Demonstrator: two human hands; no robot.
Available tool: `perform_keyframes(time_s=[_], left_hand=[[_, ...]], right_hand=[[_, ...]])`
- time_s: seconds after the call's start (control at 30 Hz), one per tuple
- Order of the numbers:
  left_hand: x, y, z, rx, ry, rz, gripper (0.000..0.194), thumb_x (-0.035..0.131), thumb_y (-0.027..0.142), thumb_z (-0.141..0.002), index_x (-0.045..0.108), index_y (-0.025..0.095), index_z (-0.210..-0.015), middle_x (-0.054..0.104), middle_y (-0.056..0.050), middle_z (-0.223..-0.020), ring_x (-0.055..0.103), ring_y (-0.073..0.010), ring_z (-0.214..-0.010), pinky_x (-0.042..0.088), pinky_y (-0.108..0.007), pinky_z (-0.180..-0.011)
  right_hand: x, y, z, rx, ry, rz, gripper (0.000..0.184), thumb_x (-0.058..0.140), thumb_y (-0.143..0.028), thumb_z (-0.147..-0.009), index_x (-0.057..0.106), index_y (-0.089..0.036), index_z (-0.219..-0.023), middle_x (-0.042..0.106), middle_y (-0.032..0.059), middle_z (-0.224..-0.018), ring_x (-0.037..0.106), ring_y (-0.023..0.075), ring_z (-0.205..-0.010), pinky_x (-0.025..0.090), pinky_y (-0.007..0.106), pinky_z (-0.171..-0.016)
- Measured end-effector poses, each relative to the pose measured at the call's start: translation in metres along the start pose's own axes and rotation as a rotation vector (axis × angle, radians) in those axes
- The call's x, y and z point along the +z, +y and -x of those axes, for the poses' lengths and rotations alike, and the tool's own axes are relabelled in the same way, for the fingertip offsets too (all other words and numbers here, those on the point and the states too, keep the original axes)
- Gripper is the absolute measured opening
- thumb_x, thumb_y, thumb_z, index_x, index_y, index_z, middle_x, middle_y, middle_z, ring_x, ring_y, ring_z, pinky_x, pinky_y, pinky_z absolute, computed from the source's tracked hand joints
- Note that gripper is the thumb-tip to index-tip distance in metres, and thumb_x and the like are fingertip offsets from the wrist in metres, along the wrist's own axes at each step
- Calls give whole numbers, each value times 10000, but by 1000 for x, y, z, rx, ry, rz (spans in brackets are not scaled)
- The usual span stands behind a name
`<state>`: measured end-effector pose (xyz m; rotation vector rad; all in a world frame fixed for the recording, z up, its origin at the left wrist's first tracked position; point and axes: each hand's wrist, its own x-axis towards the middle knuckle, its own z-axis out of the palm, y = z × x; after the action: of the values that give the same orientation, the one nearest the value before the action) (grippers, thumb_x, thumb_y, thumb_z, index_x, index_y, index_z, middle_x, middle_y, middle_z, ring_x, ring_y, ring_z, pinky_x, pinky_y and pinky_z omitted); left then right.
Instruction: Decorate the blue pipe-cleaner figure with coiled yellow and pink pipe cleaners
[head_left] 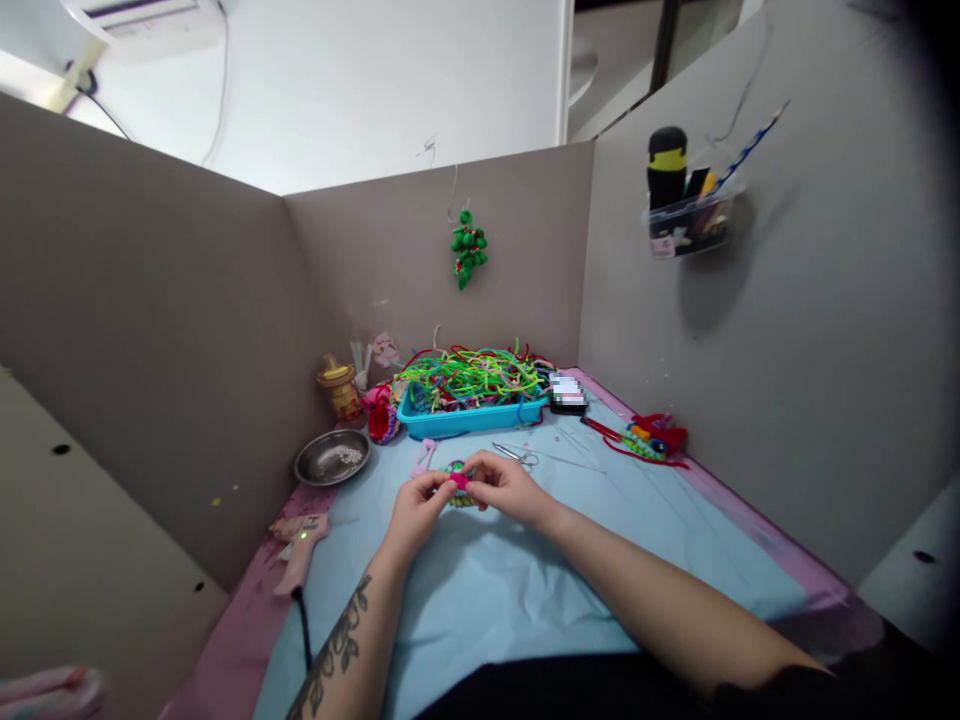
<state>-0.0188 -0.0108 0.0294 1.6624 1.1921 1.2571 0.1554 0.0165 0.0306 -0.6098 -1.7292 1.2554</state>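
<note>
My left hand (415,507) and my right hand (504,485) meet over the light blue sheet (525,590) on the table. Both pinch a small craft piece of pink and green pipe cleaner (459,484) between their fingertips. The fingers of both hands are curled and closed on it. Most of the piece is hidden by the fingers. Small scissors (517,456) lie just beyond my right hand.
A blue tray (469,416) heaped with coloured pipe cleaners stands at the back. A metal dish (332,457) and a pink glue gun (301,545) lie at the left. A red and green craft piece (651,438) lies at the right. Grey partition walls surround the table.
</note>
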Motion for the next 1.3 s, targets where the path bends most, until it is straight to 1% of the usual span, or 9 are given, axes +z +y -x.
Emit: perform_keyframes(time_s=[0.17, 0.33, 0.47, 0.63, 0.8, 1.3], left_hand=[[0, 0, 1, -39, 19, 15, 307, 611, 422, -747, 682, 124, -768, 634, -17, -652, 530, -124, -597, 403, -219, -579], [0, -1, 0, -47, 32, 17, 316, 605, 435, -739, 669, 126, -711, 582, -1, -589, 480, -112, -549, 360, -214, -538], [1, -2, 1, -27, 51, -13, 284, 596, 413, -746, 648, 136, -710, 560, 12, -587, 461, -104, -547, 358, -209, -541], [1, -1, 1, 38, 94, -73, 251, 590, 389, -746, 637, 147, -703, 591, -3, -651, 503, -122, -605, 389, -218, -580], [1, 1, 1, 99, 97, -105, 234, 583, 367, -755, 636, 150, -688, 599, -10, -668, 530, -136, -650, 411, -229, -615], [0, -2, 1, 157, 87, -139, 192, 568, 310, -779, 634, 151, -693, 587, -18, -675, 527, -137, -651, 404, -232, -609]], right_hand=[[1, 5, 0, -53, 25, 118, 165, 590, -270, -768, 577, -176, -903, 498, -60, -534, 487, 88, -476, 372, 201, -489], [1, 8, 0, -86, 33, 214, 146, 564, -234, -778, 590, -180, -912, 490, -57, -543, 465, 86, -496, 349, 198, -498], [1, 8, 1, -106, 38, 257, 144, 561, -221, -775, 597, -185, -909, 497, -50, -575, 470, 89, -523, 350, 200, -515], [2, 7, 2, -118, 27, 259, 144, 563, -212, -771, 600, -179, -906, 487, -50, -581, 457, 85, -525, 351, 200, -523], [3, 4, 2, -111, 27, 240, 137, 563, -201, -766, 599, -169, -893, 482, -54, -563, 451, 82, -513, 352, 197, -515], [3, 1, 1, -44, -23, 153, 147, 572, -222, -760, 571, -172, -899, 501, -67, -516, 477, 81, -464, 364, 194, -487]])
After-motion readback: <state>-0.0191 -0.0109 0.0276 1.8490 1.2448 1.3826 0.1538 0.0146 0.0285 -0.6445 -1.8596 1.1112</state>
